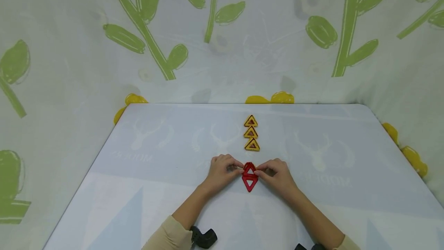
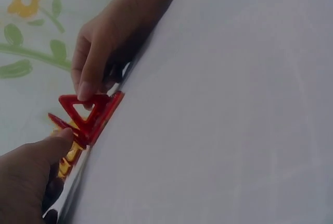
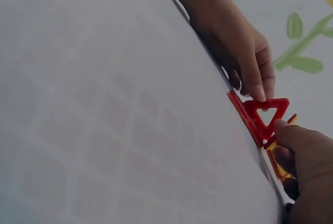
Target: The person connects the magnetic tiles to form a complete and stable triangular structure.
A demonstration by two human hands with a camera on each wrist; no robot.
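Several red triangular magnetic tiles stand and lie together on the table. One red tile (image 1: 249, 190) lies flat, a corner toward me. Behind it, red tiles lean upward against one another; the raised tile (image 2: 89, 125) shows its open centre in both wrist views. From the left, my left hand (image 1: 222, 171) pinches a raised red tile between thumb and fingers. My right hand (image 1: 278, 175) pinches another raised one from the right. Fingertips partly hide where the tiles meet.
Beyond the red tiles, three yellow triangular tiles (image 1: 246, 134) lie in a line running away from me. The white patterned table (image 1: 180, 126) ends at a leaf-print cloth wall (image 1: 243, 72) at the back and sides.
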